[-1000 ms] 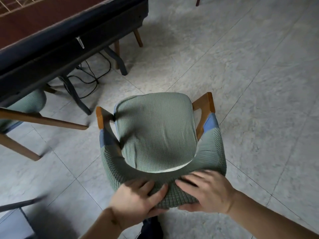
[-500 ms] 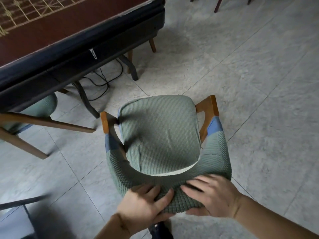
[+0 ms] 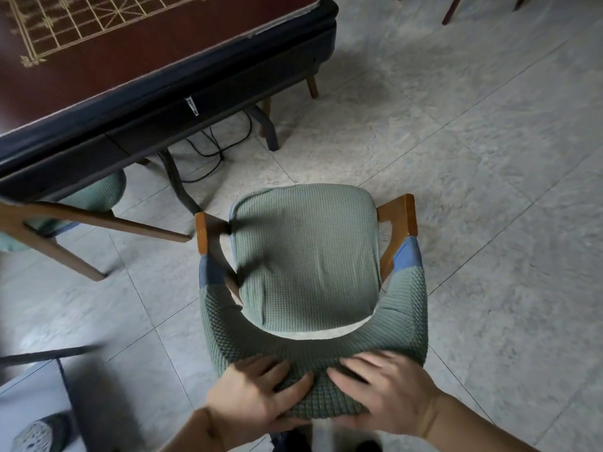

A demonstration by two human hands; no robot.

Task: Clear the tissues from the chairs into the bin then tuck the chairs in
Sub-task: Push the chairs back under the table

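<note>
Both hands grip the curved backrest of the green-covered chair (image 3: 306,256) at the near edge of the view: the left hand (image 3: 257,399) and the right hand (image 3: 388,393) lie side by side on top of the knitted cover, fingers spread forward and thumbs wrapped under the rail. This chair stands on the pale tiled floor (image 3: 489,190), clear of the table (image 3: 130,76), its seat bare and facing the table's near right corner. At the left, a 2nd chair (image 3: 81,216) with the same green cover sits partly under the table. Black cables (image 3: 212,158) trail on the floor beneath the table.
</note>
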